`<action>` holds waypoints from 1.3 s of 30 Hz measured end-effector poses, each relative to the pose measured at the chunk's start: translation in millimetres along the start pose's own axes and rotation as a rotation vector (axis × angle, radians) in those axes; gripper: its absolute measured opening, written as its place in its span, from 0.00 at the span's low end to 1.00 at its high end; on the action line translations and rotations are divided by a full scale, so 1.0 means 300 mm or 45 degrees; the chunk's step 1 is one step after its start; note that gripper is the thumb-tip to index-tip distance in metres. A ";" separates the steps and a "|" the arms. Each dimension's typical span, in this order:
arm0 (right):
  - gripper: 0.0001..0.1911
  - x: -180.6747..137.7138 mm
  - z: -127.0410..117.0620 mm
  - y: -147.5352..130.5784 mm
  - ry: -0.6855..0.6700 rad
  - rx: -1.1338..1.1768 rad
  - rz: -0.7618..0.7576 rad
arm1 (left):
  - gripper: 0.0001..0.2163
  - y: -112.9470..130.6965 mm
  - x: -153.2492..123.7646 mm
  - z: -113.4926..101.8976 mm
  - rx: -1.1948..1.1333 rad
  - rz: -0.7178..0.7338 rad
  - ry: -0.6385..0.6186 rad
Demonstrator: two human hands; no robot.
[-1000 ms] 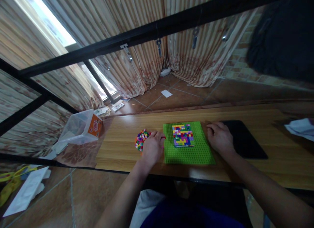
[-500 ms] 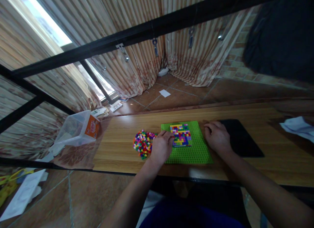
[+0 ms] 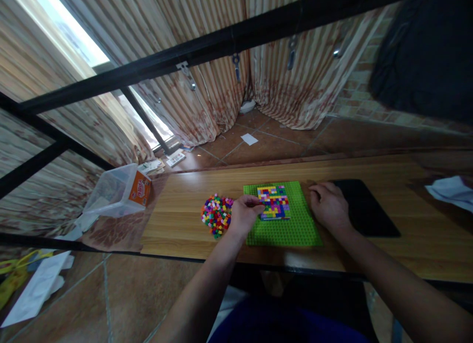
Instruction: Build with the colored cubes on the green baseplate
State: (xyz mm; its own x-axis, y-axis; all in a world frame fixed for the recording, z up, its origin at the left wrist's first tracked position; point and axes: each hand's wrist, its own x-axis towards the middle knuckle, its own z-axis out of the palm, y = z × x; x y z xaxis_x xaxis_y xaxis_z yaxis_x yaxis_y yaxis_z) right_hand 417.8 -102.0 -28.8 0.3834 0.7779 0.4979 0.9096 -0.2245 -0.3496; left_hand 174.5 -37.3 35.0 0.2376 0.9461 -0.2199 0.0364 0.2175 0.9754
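Observation:
At the left edge of a patterned block of coloured bricks [image 3: 274, 203], my left hand [image 3: 244, 216] is closed in a pinch. Its thumb and fingertips hold a small building brick, mostly hidden by the fingers. The patterned block lies on a green studded baseplate [image 3: 284, 233]. A heap of loose small bricks [image 3: 215, 214] in many colours sits just left of that hand. My right hand [image 3: 328, 206] rests on the table beside the baseplate's right edge, its fingers curled in with nothing visible in them.
A black flat pad [image 3: 365, 210] lies under and right of my right wrist on the wooden table [image 3: 173, 215]. White paper [image 3: 451, 191] is at the far right. Past the table's left end stands a clear plastic box [image 3: 114, 192] with an orange label. A black metal bar [image 3: 162, 57] crosses above.
My left hand has shifted slightly, with its fingers more stretched out towards the patterned bricks. My right hand stays in place. The whole view has moved a little.

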 end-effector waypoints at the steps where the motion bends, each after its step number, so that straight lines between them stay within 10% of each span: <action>1: 0.12 0.000 0.000 0.000 -0.001 0.003 -0.001 | 0.08 0.001 -0.001 0.001 -0.027 -0.022 -0.001; 19: 0.12 0.000 -0.002 0.002 -0.002 -0.010 -0.013 | 0.15 0.004 0.010 0.001 -0.330 -0.278 -0.063; 26: 0.13 -0.002 0.001 0.004 0.011 -0.039 -0.059 | 0.16 -0.013 -0.004 0.003 -0.139 -0.079 0.024; 39: 0.13 -0.004 0.014 0.021 0.051 -0.024 -0.089 | 0.03 -0.033 -0.149 -0.315 0.599 0.401 0.158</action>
State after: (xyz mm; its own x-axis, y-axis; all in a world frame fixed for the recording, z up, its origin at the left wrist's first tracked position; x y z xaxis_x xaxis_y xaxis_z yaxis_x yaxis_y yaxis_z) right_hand 422.5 -101.9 -34.9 0.3244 0.7681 0.5521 0.9372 -0.1818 -0.2977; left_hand 71.8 -59.0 33.4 0.1927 0.9751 0.1098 0.4167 -0.1827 0.8905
